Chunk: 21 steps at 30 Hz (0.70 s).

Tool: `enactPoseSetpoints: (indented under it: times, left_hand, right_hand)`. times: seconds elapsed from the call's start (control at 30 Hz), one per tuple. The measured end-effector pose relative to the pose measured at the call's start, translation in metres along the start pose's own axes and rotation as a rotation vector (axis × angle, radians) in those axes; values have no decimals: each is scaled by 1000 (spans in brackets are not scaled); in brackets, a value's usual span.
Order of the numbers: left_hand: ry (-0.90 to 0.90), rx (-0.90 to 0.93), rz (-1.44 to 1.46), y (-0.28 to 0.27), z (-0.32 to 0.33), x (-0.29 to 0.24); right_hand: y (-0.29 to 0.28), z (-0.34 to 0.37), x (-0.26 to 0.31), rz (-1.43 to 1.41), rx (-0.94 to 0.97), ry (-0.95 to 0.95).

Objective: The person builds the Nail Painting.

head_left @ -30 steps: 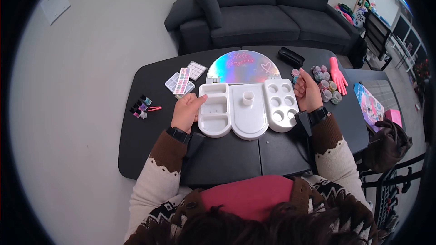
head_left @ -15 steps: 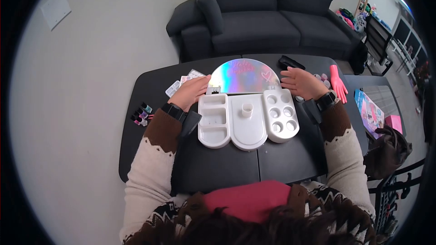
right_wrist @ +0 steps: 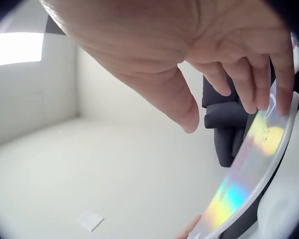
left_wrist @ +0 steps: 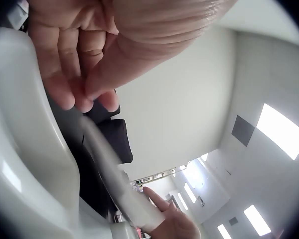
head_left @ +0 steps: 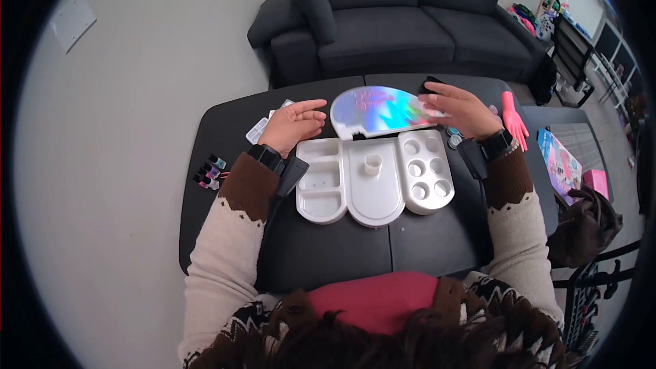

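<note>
In the head view, a white tray unit [head_left: 372, 195] has three compartments at left, a flat middle with a small cup [head_left: 373, 164], and round wells at right. Behind it a half-round holographic panel [head_left: 379, 109] sits askew, its left corner above the tray's rear edge. My right hand [head_left: 465, 111] has extended fingers over the panel's right end; the right wrist view shows fingertips against the panel [right_wrist: 239, 184], thumb apart. My left hand [head_left: 295, 126] is just left of the panel, fingers loosely bent and holding nothing. The left wrist view shows its fingertips near the blurred panel [left_wrist: 112, 174].
Small bottles [head_left: 210, 171] stand at the black table's left, beside a partly hidden clear case [head_left: 257, 131]. At right are small jars [head_left: 454, 138], a pink model hand [head_left: 512, 121] and a printed sheet [head_left: 560, 164]. A dark sofa [head_left: 383, 27] stands behind.
Both hands have moved from the tray's sides to the panel's sides. The panel, earlier level and centred behind the tray, has shifted right and turned, its left corner away from the left hinge mount.
</note>
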<state>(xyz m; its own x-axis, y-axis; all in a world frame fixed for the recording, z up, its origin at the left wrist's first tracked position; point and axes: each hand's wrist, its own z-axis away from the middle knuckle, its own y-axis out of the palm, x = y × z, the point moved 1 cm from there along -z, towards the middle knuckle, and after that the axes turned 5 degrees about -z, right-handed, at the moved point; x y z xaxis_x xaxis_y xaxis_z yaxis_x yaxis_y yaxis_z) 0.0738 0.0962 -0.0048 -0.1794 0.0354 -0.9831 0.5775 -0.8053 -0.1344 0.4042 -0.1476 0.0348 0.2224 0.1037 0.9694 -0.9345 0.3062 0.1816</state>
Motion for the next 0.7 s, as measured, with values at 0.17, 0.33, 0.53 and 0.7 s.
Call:
enactPoseSetpoints:
  times: [0.17, 0.33, 0.53, 0.7]
  left_hand:
    - [-66, -75, -9, 13, -3, -12]
    - [-278, 24, -163, 21, -17, -24]
    - [-354, -126, -373, 22, -50, -20]
    - [-251, -21, -108, -8, -43, -26]
  right_hand:
    - [-20, -7, -9, 17, 29, -50]
    - [-28, -11, -14, -57, 30, -49]
    - [-34, -10, -12, -129, -26, -55]
    - [-45, -5, -14, -71, -114, -93]
